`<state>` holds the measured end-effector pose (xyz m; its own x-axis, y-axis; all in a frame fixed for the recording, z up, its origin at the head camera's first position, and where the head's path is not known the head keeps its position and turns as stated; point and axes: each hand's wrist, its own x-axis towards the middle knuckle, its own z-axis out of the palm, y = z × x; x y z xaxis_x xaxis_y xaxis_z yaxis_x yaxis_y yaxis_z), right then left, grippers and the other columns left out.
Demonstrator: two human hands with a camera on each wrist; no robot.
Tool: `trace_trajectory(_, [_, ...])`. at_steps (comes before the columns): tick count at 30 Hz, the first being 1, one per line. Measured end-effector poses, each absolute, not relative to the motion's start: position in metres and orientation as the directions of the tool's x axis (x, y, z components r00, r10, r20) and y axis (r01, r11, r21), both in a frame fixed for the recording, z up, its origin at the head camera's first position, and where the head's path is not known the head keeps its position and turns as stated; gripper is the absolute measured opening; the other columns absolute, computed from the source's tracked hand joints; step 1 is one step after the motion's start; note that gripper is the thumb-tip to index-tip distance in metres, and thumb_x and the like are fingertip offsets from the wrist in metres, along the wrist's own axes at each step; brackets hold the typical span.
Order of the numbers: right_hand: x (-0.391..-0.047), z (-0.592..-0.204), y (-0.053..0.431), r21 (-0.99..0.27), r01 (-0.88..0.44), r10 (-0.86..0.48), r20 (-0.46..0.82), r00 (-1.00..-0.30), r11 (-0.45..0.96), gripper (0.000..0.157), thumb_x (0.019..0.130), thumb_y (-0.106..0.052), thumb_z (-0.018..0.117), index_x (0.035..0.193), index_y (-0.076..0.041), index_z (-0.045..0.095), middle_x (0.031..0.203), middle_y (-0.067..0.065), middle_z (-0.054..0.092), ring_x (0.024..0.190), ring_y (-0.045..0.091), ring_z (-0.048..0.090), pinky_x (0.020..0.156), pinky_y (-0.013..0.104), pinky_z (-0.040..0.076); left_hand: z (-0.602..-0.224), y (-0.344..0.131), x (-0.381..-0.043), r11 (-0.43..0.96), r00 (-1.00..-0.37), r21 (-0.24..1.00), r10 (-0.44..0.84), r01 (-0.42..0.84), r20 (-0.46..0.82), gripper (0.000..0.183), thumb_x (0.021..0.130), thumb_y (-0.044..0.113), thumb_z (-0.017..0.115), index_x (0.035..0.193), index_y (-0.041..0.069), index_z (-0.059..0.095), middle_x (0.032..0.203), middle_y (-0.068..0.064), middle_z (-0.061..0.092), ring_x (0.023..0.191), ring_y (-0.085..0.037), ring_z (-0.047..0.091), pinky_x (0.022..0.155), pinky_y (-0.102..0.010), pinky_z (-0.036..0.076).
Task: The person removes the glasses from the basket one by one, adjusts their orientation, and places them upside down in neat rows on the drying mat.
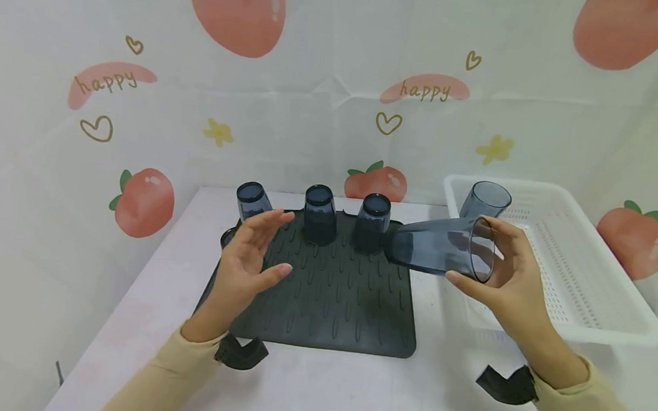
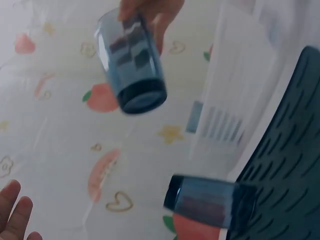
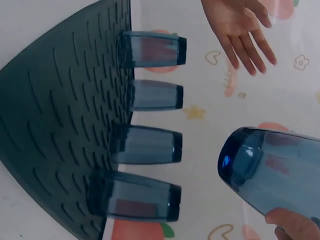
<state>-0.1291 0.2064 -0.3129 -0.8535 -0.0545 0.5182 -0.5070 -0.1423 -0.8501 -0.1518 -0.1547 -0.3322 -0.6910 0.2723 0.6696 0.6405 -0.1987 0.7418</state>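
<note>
My right hand holds a blue-tinted drinking glass near its rim, thumb below and fingers around the far side. The glass lies nearly level, its thick base pointing left over the right edge of the dark drying mat. My left hand hovers above the mat's left side, fingers spread and holding nothing. Several matching glasses stand upside down on the mat, among them a middle one and one nearer the right. Another, at the left, is mostly hidden behind my left hand.
A white perforated plastic basket stands on the right of the white table. One more blue glass leans in its back left corner. Behind the table hangs a fruit-printed cloth.
</note>
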Motion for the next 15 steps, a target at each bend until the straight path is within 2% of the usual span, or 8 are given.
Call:
trace_trajectory(3, [-0.127, -0.316, 0.202, -0.849, -0.514, -0.089, 0.525, -0.846, -0.120, 0.090, 0.060, 0.038, 0.061, 0.138, -0.002, 0.041, 0.129, 0.009, 0.050, 0.109, 0.018, 0.057, 0.079, 0.021, 0.057, -0.334, -0.142, -0.150, -0.192, -0.690, 0.763, 0.333, 0.618, 0.643, 0.068, 0.086, 0.012, 0.074, 0.141, -0.007, 0.037, 0.142, -0.003, 0.048, 0.139, -0.020, 0.039, 0.120, -0.037, 0.021])
trace_trajectory(7, [-0.124, -0.319, 0.195, -0.845, -0.525, -0.145, 0.535, -0.832, -0.103, 0.090, 0.062, 0.034, 0.065, 0.140, -0.001, 0.038, 0.132, 0.007, 0.049, 0.112, 0.018, 0.057, 0.079, 0.022, 0.057, -0.334, -0.125, -0.146, -0.189, -0.684, 0.782, 0.394, 0.593, 0.614, 0.071, 0.086, 0.013, 0.074, 0.140, -0.012, 0.034, 0.143, -0.002, 0.047, 0.140, -0.021, 0.037, 0.120, -0.037, 0.022])
trace_trajectory(15, [-0.116, -0.326, 0.180, -0.822, -0.538, -0.200, 0.568, -0.798, -0.188, 0.093, 0.057, 0.037, 0.063, 0.140, 0.003, 0.036, 0.134, 0.011, 0.047, 0.112, 0.020, 0.056, 0.077, 0.025, 0.058, -0.345, -0.102, -0.150, -0.208, -0.709, 0.844, 0.466, 0.494, 0.530, 0.073, 0.086, 0.015, 0.075, 0.143, -0.006, 0.034, 0.146, -0.024, 0.040, 0.141, -0.019, 0.036, 0.120, -0.035, 0.022])
